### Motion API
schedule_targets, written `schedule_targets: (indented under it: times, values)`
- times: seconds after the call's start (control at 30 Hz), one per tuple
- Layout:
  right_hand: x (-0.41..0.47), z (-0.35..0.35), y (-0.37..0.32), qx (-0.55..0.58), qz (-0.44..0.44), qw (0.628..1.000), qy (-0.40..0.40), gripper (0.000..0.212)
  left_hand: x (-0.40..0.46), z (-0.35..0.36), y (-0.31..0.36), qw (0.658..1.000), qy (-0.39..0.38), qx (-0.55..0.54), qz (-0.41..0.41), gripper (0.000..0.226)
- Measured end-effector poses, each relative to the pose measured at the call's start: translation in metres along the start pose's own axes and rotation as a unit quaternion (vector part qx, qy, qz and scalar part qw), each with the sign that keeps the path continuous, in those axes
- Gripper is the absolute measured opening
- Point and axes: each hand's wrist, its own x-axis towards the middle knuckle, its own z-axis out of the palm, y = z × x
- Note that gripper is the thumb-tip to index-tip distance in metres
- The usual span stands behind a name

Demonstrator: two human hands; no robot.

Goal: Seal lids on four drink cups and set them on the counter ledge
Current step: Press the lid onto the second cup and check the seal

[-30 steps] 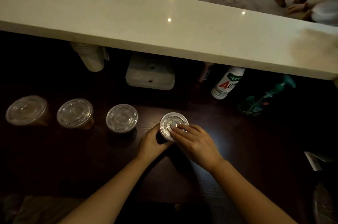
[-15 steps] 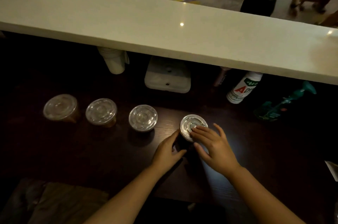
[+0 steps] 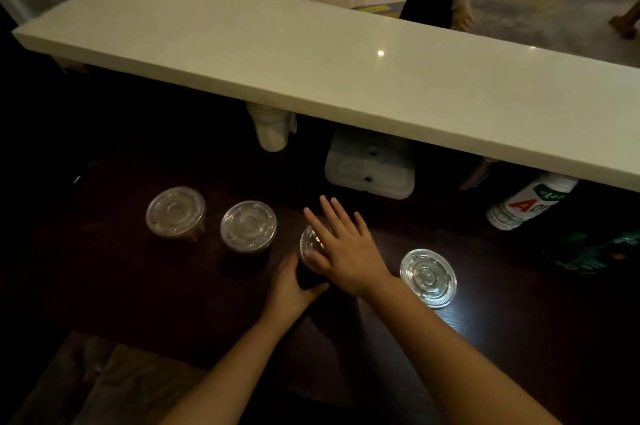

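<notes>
At table centre, the third cup (image 3: 313, 244) is gripped by the left hand (image 3: 294, 289) while its lid is pressed under the flat, open right hand (image 3: 341, 248). Lids are fitted on the cup at 3 o'clock (image 3: 428, 277) and two cups at 9 o'clock (image 3: 213, 220); none is yet set on the ledge (image 3: 311, 57) at 12 o'clock.

lidded drink cups: we count four (image 3: 176, 212) (image 3: 248, 226) (image 3: 312, 241) (image 3: 428, 277)
hands: we see two, left (image 3: 294, 289) and right (image 3: 341, 248)
white bottles: one (image 3: 530, 201)
stacked paper cups: one stack (image 3: 272, 128)
white ledges: one (image 3: 311, 60)
</notes>
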Motion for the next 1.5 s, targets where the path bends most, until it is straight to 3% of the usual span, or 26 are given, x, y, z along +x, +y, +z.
schedule_targets:
  times: [0.07,0.2,0.53,0.63,0.77,0.9,1.0,1.17,1.27,1.37,1.5]
  values:
    - [0.001,0.007,0.006,-0.012,-0.003,0.999,-0.045,0.064,0.008,0.003,0.0,1.0,-0.013,-0.008,0.013,0.065]
    - [0.005,0.013,0.01,-0.015,0.001,0.998,-0.063,0.062,0.017,0.005,-0.011,1.0,0.012,0.005,0.012,0.064]
    - [0.007,0.008,0.002,-0.078,0.017,0.994,-0.072,0.064,0.018,0.006,-0.019,0.999,0.035,0.012,0.026,0.048]
    - [-0.009,0.0,-0.003,-0.054,0.027,0.998,-0.03,0.059,0.015,0.007,-0.015,0.999,0.036,-0.004,0.029,0.052]
    - [-0.02,-0.015,-0.001,0.004,-0.01,0.999,-0.036,0.055,0.008,0.006,-0.017,0.999,0.015,-0.011,0.026,0.058]
    - [-0.03,-0.006,-0.004,-0.008,-0.057,0.998,-0.037,0.056,0.001,0.006,-0.019,0.999,0.037,0.007,0.033,0.054]
    - [-0.043,0.01,-0.005,-0.018,-0.032,0.999,-0.037,0.055,-0.001,0.008,-0.018,0.998,0.042,0.009,0.05,0.061]
    - [-0.041,0.005,-0.004,-0.028,-0.029,0.998,-0.043,0.055,-0.004,0.004,-0.012,1.0,0.019,-0.011,0.017,0.045]
    - [-0.043,-0.006,-0.009,0.06,0.009,0.997,-0.051,0.058,-0.009,-0.004,-0.004,1.0,-0.015,-0.015,0.016,0.045]
    - [-0.048,-0.032,-0.012,0.175,0.056,0.983,-0.015,0.058,-0.011,-0.012,0.005,0.999,-0.035,-0.018,0.029,0.059]
    - [-0.047,-0.073,-0.012,0.192,0.082,0.977,0.031,0.055,-0.016,-0.021,0.03,0.993,-0.03,-0.117,-0.007,0.066]
